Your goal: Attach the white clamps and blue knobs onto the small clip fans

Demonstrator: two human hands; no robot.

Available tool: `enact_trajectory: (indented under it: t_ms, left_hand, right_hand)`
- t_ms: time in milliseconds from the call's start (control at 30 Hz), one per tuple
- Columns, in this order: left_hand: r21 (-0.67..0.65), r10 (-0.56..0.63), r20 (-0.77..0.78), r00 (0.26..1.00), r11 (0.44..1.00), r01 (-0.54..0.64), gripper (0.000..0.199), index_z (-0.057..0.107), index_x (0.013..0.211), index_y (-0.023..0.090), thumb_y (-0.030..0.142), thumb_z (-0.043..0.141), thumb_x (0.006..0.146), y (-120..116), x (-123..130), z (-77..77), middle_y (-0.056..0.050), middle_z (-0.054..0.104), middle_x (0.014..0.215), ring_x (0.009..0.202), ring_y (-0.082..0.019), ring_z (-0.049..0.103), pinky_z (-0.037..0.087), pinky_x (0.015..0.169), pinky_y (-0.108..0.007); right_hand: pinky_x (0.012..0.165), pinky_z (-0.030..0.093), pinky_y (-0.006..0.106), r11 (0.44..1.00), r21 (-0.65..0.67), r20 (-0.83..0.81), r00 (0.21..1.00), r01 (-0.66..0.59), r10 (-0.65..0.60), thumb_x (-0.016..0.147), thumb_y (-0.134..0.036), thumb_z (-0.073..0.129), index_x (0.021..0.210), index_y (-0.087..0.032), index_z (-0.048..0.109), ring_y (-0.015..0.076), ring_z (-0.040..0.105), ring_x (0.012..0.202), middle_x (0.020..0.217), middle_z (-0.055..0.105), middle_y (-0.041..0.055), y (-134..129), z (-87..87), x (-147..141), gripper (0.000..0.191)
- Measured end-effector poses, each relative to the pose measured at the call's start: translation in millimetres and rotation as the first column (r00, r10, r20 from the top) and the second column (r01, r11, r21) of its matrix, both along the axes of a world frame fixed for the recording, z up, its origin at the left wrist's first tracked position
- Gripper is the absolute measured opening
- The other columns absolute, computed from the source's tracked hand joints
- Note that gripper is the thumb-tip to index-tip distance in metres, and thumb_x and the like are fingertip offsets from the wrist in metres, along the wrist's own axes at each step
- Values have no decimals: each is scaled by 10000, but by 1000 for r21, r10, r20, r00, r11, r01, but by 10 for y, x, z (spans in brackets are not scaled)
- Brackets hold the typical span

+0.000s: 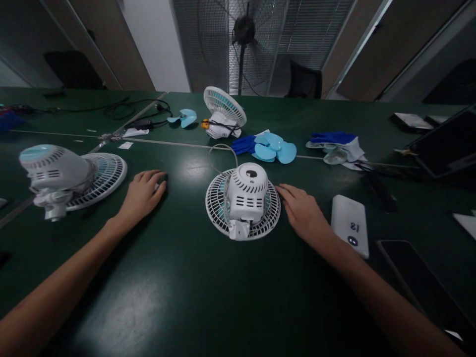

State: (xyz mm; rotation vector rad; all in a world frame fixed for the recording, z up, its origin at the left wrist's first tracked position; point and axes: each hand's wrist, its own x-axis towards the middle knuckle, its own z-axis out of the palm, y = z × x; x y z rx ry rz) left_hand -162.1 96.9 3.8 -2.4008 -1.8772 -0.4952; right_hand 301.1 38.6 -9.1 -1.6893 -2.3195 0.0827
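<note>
A white fan head (248, 191) lies grille-down on the dark green table, its motor housing facing up. My right hand (303, 210) rests at the right edge of its grille, fingertips beside or touching the rim. To the left, my left hand (141, 196) lies on the table with a small pale object (156, 187) at its fingers, too small to make out. Farther left, a second white fan head (61, 171) with a light blue back cap rests on its grille, apart from my left hand.
Behind are a small fan (223, 114), two light blue blades (275, 148) (183, 118), gloves (336, 144) and cables (122, 106). A white power bank (349, 223) and a dark phone (416, 272) lie on the right, near a black screen (446, 144).
</note>
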Motion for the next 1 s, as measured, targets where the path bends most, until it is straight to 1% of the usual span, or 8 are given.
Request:
enact_trajectory:
  t_ms: [167, 300, 367, 400, 500, 600, 800, 1000]
  left_hand:
    - [-48, -64, 43, 997, 997, 66, 387, 656, 1151, 160, 439, 476, 953, -92, 39, 22, -151, 631, 1174, 1072, -332, 566, 459, 959, -475]
    - [-117, -136, 169, 976, 981, 156, 391, 583, 799, 180, 443, 391, 1017, -491, 448, 94, -32, 590, 737, 675, -180, 556, 458, 682, -296]
    - [-134, -162, 266, 950, 970, 203, 432, 521, 801, 185, 394, 253, 1066, -769, 721, 99, -6, 540, 680, 596, -144, 522, 437, 607, -262]
    - [-146, -183, 341, 922, 959, 244, 411, 504, 850, 189, 381, 218, 1076, -913, 865, 92, -3, 538, 699, 610, -140, 530, 448, 606, -254]
    - [-138, -191, 770, 608, 881, 452, 204, 463, 1116, 199, 384, 444, 1032, -1286, 1257, 46, -41, 568, 876, 730, -166, 556, 487, 633, -280]
    - [-16, -247, 848, 469, 872, 490, 145, 475, 1164, 214, 250, 477, 1024, -1472, 1455, 8, -82, 546, 1021, 902, -194, 567, 522, 768, -334]
    - [152, -331, 700, 632, 935, 322, 220, 655, 1169, 239, 254, 679, 951, -1426, 1332, -21, -78, 475, 1115, 1062, -229, 505, 485, 887, -370]
    - [265, -504, 729, 463, 831, 488, 336, 626, 1212, 209, 86, 696, 907, -1376, 1346, 23, -48, 568, 978, 868, -173, 566, 499, 716, -314]
  right_hand:
    - [842, 538, 459, 999, 12, 2, 999, 53, -53, 1000, -263, 444, 1190, -188, 660, 292, 609, 1016, 1148, 648, 135, -66, 50, 3, 297]
    - [656, 526, 359, 988, 64, -48, 990, 139, -136, 1004, -308, 483, 1121, -194, 656, 232, 608, 857, 1080, 607, 118, -185, 227, -56, 237]
    - [610, 512, 333, 947, 212, -218, 957, 239, -193, 979, -309, 552, 1097, -193, 649, 201, 601, 803, 1092, 587, 106, -291, 375, -175, 192]
    - [600, 509, 325, 935, 257, -298, 941, 242, -162, 970, -299, 574, 1082, -206, 647, 190, 596, 789, 1079, 583, 91, -359, 450, -262, 163]
    - [654, 536, 335, 932, 336, -505, 861, 138, 55, 958, -222, 593, 1037, -238, 622, 190, 608, 828, 996, 595, 47, -609, 575, -584, 86]
    - [735, 567, 354, 933, 360, -621, 747, 5, 236, 925, -139, 612, 1055, -256, 620, 190, 630, 873, 975, 610, 30, -828, 474, -868, 175]
    - [808, 564, 336, 953, 280, -679, 677, -117, 283, 911, -101, 630, 1100, -219, 650, 175, 646, 940, 1025, 622, 41, -880, 159, -998, 224]
    - [798, 549, 354, 983, 180, -750, 650, 20, 125, 939, -156, 614, 1036, -225, 661, 187, 638, 935, 1001, 623, 37, -798, 169, -929, 128]
